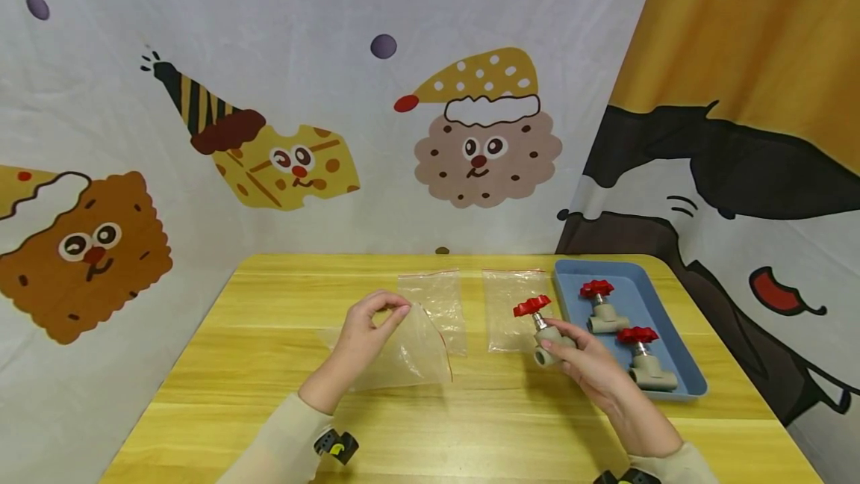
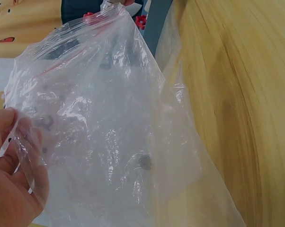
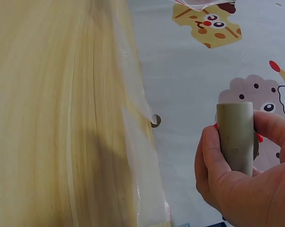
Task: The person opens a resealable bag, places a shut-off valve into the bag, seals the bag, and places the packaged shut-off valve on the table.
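Observation:
My left hand (image 1: pixel 372 327) pinches a clear zip-lock bag (image 1: pixel 410 357) near its red-lined mouth and lifts it off the table. In the left wrist view the zip-lock bag (image 2: pixel 104 113) hangs spread out, with fingers showing through the film. In my right hand (image 1: pixel 594 364) is a grey pipe valve (image 1: pixel 552 342) with a red handwheel, gripped by its body and raised above the table. The right wrist view shows the grey body of the valve (image 3: pixel 235 137) between thumb and fingers; its handwheel is mostly hidden there.
Two more clear bags, one in the middle (image 1: pixel 437 305) and one to its right (image 1: pixel 507 312), lie flat on the wooden table (image 1: pixel 282 305). A blue tray (image 1: pixel 678 349) at the right holds two similar valves (image 1: pixel 607 317). A printed cloth hangs behind the table.

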The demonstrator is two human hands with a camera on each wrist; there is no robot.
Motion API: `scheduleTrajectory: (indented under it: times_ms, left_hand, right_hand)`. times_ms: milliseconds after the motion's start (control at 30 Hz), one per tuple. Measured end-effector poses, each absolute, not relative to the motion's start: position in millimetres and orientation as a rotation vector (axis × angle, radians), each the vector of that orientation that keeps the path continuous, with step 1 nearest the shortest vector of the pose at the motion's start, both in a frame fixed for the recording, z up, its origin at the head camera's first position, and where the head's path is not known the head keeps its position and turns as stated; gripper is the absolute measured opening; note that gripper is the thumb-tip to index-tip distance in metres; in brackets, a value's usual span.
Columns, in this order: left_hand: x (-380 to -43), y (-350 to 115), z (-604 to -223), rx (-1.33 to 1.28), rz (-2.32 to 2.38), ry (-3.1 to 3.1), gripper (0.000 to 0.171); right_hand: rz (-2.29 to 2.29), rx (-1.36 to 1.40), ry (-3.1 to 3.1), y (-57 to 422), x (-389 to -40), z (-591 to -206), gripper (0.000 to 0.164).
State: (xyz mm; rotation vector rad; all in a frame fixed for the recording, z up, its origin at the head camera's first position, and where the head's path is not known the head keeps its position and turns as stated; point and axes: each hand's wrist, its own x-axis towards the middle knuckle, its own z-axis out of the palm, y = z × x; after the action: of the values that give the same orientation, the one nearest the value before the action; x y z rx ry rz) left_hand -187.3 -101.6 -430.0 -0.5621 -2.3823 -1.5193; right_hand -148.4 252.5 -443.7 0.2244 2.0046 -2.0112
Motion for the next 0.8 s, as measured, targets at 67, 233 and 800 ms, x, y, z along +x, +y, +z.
scheduleTrajectory:
  times_ms: [67,233,800]
  left_hand:
    - [-187,-101,-430,-0.560,-1.514,-2.378,0.008]
    - [-188,-101,-430,-0.566,-1.510,-2.367,0.008]
    - [-190,-99,-431,-0.568,-1.519,-2.371,0.008]
  right_hand:
    - [-2.021,0.214,2.002,252,-148,-444,0.062]
    - [-2.048,0.195,2.012,250,-148,-445,0.062]
    - [-2.203,0.291,1.995,238,-151,-443,0.052]
